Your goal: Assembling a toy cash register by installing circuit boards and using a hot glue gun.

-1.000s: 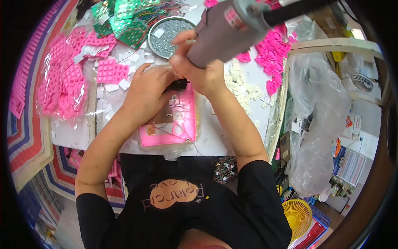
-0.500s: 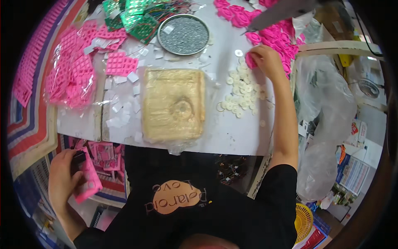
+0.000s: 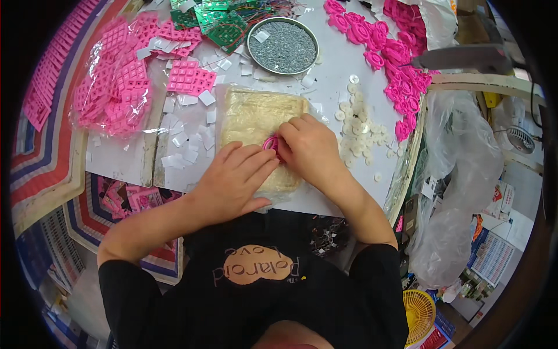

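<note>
On a yellowish pad wrapped in clear plastic [image 3: 256, 104] rests a small pink round plastic part [image 3: 271, 143]. My right hand [image 3: 311, 148] has its fingers closed at the right side of this part. From the left, my left hand [image 3: 235, 180] lies with fingers stretched out, its fingertips touching the part's near left edge. The part's lower side is hidden by the fingers. Right of the pad are scattered whitish discs [image 3: 356, 128]. Beyond them spreads a heap of similar pink round parts [image 3: 401, 75].
A round tin of small grey metal pieces [image 3: 283, 46] stands beyond the pad. Green circuit boards [image 3: 224, 26], bagged pink keypads [image 3: 116, 87] and white squares [image 3: 189, 139] lie leftward. A grey tool arm [image 3: 459, 58] juts in at right. Pink casings [image 3: 136, 198] sit below the table's left edge.
My left hand has let go of a pink casing at lower left and come to the pad. My right hand has brought a pink round part from the heap to the pad.
</note>
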Motion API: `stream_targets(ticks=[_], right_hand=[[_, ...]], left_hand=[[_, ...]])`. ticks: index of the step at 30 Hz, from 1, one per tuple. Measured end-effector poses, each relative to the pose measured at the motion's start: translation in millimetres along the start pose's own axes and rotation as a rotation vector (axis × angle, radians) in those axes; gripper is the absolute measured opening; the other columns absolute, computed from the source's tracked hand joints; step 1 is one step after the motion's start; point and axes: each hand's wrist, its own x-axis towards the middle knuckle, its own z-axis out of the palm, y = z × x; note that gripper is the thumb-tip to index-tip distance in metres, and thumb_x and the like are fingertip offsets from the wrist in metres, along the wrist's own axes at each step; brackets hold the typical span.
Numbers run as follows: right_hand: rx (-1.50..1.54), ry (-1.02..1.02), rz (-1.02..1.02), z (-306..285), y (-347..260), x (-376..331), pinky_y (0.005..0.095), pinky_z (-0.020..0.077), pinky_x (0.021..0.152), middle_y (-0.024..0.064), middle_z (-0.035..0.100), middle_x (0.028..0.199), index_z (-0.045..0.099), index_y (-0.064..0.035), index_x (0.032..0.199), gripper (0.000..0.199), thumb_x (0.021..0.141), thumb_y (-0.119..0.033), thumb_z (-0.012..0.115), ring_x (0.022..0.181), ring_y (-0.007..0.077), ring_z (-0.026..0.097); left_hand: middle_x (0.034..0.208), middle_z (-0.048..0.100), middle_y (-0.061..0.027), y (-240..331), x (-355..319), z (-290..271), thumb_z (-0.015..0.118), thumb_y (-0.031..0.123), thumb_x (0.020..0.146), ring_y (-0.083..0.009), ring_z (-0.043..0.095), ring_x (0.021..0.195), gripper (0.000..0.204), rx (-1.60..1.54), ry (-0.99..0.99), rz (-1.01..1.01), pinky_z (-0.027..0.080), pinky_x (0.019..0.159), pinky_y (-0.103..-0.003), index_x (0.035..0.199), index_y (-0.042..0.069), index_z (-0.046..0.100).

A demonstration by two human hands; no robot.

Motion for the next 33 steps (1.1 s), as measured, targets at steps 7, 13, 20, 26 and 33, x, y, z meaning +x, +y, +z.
stream_targets(ticks=[7, 13, 20, 26, 33], right_hand=[[0.044, -0.044, -0.005, -0.9, -5.0, 8.8, 0.0423, 0.0512, 0.068, 0.0089, 0.063, 0.082, 0.065, -0.0081, 0.085, 0.014, 0.074, -0.01, 0.073, 0.08, 0.0305, 0.062], [0.097, -0.019, 0.014, -5.4, -6.3, 7.5, 0.0423, 0.0508, 0.069, 0.011, 0.063, 0.081, 0.064, -0.0064, 0.086, 0.014, 0.074, -0.004, 0.072, 0.079, 0.0323, 0.061], [0.294, 0.038, 0.063, -17.5, -11.4, -4.4, 0.0393, 0.05, 0.069, 0.0114, 0.063, 0.084, 0.068, -0.0048, 0.096, 0.019, 0.078, -0.005, 0.075, 0.078, 0.0302, 0.061], [0.225, 0.033, 0.186, -37.2, 0.0, -31.2, 0.0389, 0.0504, 0.069, 0.0111, 0.064, 0.087, 0.068, -0.0049, 0.095, 0.02, 0.076, -0.004, 0.076, 0.08, 0.0301, 0.062], [0.152, 0.049, 0.06, -43.9, 34.9, -52.0, 0.0426, 0.0509, 0.07, 0.0102, 0.063, 0.086, 0.067, -0.0086, 0.099, 0.021, 0.08, -0.013, 0.073, 0.082, 0.0331, 0.062]], left_hand=[[0.137, 0.057, -0.0109, -13.1, 1.9, 5.3, 0.077, 0.04, 0.081, -0.0251, 0.047, 0.135, 0.064, 0.094, -0.17, -0.017, 0.028, 0.115, -0.055, 0.132, 0.005, 0.06], [0.133, 0.063, -0.0119, -109.8, -13.2, -126.1, 0.073, 0.021, 0.088, -0.0267, 0.059, 0.126, 0.048, -0.098, 0.314, -0.312, 0.045, 0.107, -0.039, 0.132, 0.006, 0.062], [0.128, 0.061, -0.0241, -330.2, -185.1, -303.9, 0.078, 0.05, 0.08, -0.039, 0.06, 0.12, 0.07, 0.75, 0.671, -1.542, 0.051, 0.098, -0.049, 0.126, 0.0, 0.063], [0.136, 0.058, -0.0218, -455.9, -287.1, -256.6, 0.071, 0.051, 0.084, -0.0385, 0.059, 0.125, 0.065, 0.808, 0.52, -1.78, 0.052, 0.097, -0.055, 0.132, 0.008, 0.06], [0.096, 0.07, -0.0168, -551.1, -428.2, -343.2, 0.052, 0.021, 0.096, -0.0304, 0.069, 0.084, 0.025, 1.472, -0.03, -1.132, 0.054, 0.071, -0.048, 0.103, 0.008, 0.071]])
